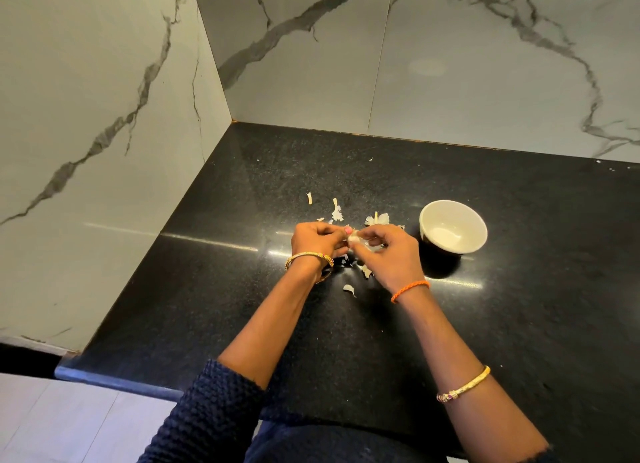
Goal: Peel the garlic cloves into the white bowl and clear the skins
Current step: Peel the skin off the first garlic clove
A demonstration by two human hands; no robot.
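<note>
A pale garlic clove (354, 238) sits between both hands above the black counter. My left hand (317, 239) pinches it from the left, and my right hand (388, 251) pinches it from the right with curled fingers. The white bowl (453, 226) stands just right of my right hand, with what looks like a peeled clove inside. Papery garlic skins (337, 211) lie scattered on the counter beyond my hands, more skins (377, 218) near the bowl, and a loose piece (349, 289) lies nearer to me.
The black granite counter (519, 324) fills a corner between two marble-patterned walls (104, 116). Its front edge (114, 379) runs at the lower left, with pale floor below. Small skin flecks (371, 159) lie near the back wall.
</note>
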